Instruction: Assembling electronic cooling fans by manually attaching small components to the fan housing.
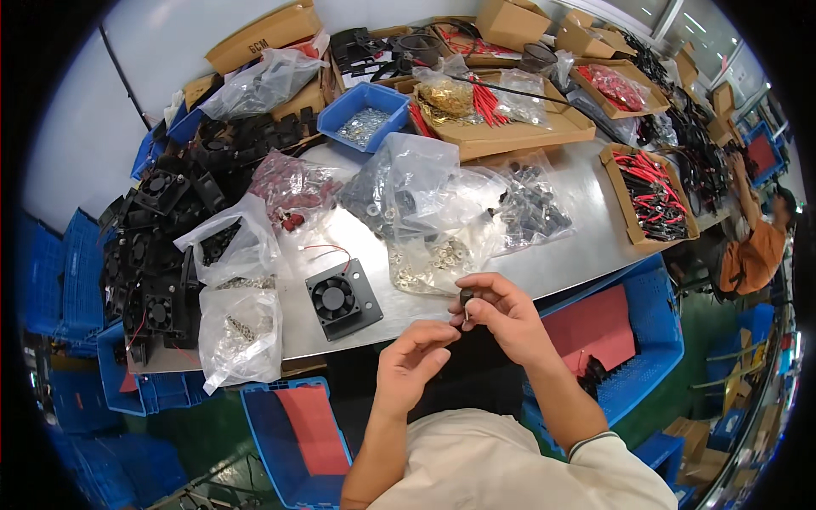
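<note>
My right hand (pixel 506 319) pinches a small black knob-like part (pixel 465 297) with a short metal pin pointing down, just off the table's front edge. Close beside it is my left hand (pixel 414 365), its fingers bent toward the part and its thumb apart from them; I see nothing held there. On the table to the left lies a black square fan (pixel 333 297) on a flat plate with holes, a thin red wire trailing from it. Beyond my hands sits a clear bag of small metal rings (pixel 432 262).
Many black fans (pixel 157 246) are piled at left, beside a bag of small metal parts (pixel 240 331). Behind stand a blue bin of metal pieces (pixel 364 119) and a carton of red and black wires (pixel 650 195). Blue crates (pixel 659 340) stand below the edge. A person in orange (pixel 755 255) is far right.
</note>
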Available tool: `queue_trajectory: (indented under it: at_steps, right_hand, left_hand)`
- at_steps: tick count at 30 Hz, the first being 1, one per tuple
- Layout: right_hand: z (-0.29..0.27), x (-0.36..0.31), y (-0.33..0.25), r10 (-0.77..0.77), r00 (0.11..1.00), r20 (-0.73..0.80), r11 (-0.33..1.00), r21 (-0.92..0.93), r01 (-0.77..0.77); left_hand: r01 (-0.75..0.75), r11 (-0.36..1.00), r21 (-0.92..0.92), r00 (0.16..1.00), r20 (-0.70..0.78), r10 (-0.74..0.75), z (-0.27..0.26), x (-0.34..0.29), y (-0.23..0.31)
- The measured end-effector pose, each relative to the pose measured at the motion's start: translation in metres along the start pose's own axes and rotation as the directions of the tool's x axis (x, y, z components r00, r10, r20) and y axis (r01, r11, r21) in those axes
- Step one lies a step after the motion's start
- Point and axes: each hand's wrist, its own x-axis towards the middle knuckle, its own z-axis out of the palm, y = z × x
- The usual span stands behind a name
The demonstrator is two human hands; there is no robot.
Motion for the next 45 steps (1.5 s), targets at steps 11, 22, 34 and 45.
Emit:
queue_trajectory:
  at_steps: [11,22,34,45]
  right_hand:
    - [0.019,-0.006,-0.008,-0.158,0.978,0.138,0.722,-0.659,0.21]
    - [0.064,-0.029,0.108,0.69,0.548,0.473,0.507,0.225,-0.832]
    - [0.082,-0.043,0.159,0.665,0.389,0.637,0.519,-0.02,-0.855]
    - [0.086,-0.056,0.214,0.705,0.266,0.657,0.577,-0.314,-0.754]
  left_hand:
    - [0.067,0.994,-0.09,0.963,-0.256,-0.088,-0.007,-0.004,-0.007]
    - [-0.222,0.845,-0.487,0.968,-0.215,0.131,-0.009,0.007,0.023]
    - [-0.324,0.863,-0.388,0.943,-0.211,0.259,-0.009,0.02,0.047]
    - [-0.421,0.811,-0.406,0.902,-0.092,0.422,0.003,0.058,0.096]
